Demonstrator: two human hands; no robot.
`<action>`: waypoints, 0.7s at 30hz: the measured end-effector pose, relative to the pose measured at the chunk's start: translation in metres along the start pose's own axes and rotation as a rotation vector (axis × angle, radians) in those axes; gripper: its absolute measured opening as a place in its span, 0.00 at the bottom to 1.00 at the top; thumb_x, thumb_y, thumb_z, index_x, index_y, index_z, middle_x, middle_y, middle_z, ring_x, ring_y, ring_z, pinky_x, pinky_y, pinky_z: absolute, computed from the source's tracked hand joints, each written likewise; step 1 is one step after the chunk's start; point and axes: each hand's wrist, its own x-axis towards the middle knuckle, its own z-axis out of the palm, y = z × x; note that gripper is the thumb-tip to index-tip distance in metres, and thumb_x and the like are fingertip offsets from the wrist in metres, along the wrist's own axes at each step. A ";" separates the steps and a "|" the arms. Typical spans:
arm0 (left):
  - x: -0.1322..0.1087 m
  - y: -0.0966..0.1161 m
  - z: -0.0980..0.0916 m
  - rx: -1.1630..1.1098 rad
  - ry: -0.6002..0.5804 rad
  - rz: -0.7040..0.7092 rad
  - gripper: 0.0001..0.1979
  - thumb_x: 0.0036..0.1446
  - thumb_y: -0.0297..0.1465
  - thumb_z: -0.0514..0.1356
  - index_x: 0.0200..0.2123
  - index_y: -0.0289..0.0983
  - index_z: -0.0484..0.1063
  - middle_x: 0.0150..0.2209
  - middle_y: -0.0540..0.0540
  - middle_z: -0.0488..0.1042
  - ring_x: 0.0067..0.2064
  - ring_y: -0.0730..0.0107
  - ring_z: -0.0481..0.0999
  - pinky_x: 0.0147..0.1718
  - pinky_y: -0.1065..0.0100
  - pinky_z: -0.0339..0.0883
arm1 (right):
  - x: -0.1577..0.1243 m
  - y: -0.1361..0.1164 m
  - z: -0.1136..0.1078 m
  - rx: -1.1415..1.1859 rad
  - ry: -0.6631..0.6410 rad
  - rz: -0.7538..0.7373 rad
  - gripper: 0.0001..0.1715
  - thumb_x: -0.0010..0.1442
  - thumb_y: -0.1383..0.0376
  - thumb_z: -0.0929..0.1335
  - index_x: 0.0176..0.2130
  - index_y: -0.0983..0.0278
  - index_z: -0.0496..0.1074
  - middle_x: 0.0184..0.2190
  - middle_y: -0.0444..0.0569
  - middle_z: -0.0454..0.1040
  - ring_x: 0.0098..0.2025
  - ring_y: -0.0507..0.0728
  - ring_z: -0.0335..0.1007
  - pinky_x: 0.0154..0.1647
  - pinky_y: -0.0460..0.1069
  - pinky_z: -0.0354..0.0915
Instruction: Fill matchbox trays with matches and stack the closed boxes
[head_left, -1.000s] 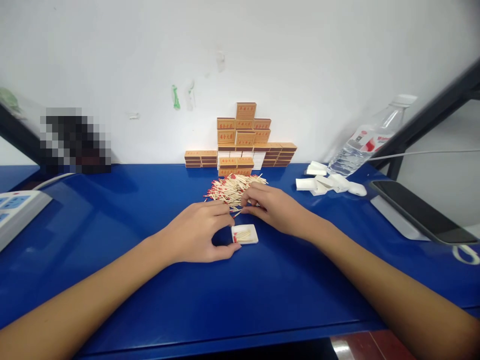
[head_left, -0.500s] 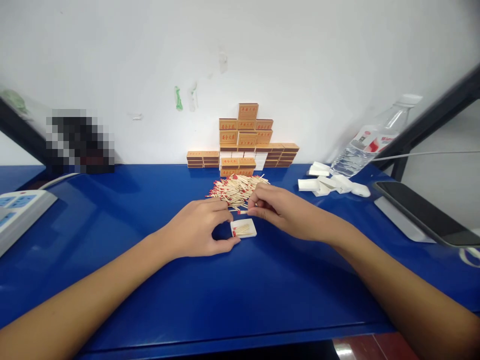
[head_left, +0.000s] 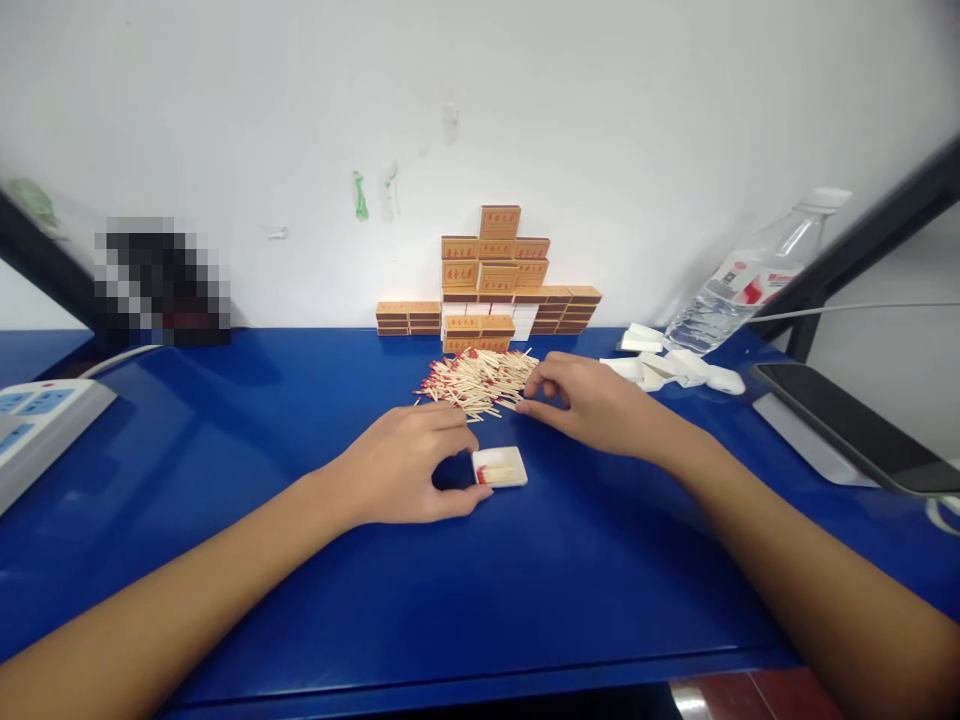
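A small white matchbox tray [head_left: 513, 455] lies on the blue table with several red-tipped matches [head_left: 496, 473] inside. My left hand [head_left: 420, 465] grips its left end between thumb and fingers. Just beyond the tray is a loose heap of wooden matches [head_left: 476, 380], their red heads mostly toward the left. At the heap's right edge is my right hand [head_left: 581, 395], its thumb and forefinger tips a little apart beside the matches. I see no match held between them.
Stacked matchboxes [head_left: 496, 272] stand against the wall behind the heap. White trays [head_left: 660, 372] lie to the right, near a leaning water bottle [head_left: 739, 285] and a propped phone [head_left: 855, 425]. A power strip [head_left: 56, 425] sits at the left, near a pixelated dark object [head_left: 161, 285].
My right hand, which pinched matches near the tray, has moved up and right to the heap's edge, its fingers now apart. My left hand and the tray have shifted slightly right and nearer me.
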 end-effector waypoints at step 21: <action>0.000 -0.003 -0.001 0.094 -0.029 0.020 0.15 0.65 0.43 0.64 0.38 0.35 0.80 0.33 0.47 0.75 0.36 0.65 0.76 0.36 0.63 0.68 | -0.002 -0.002 0.007 0.081 -0.117 0.011 0.11 0.70 0.57 0.66 0.39 0.62 0.71 0.37 0.50 0.73 0.37 0.57 0.67 0.38 0.51 0.61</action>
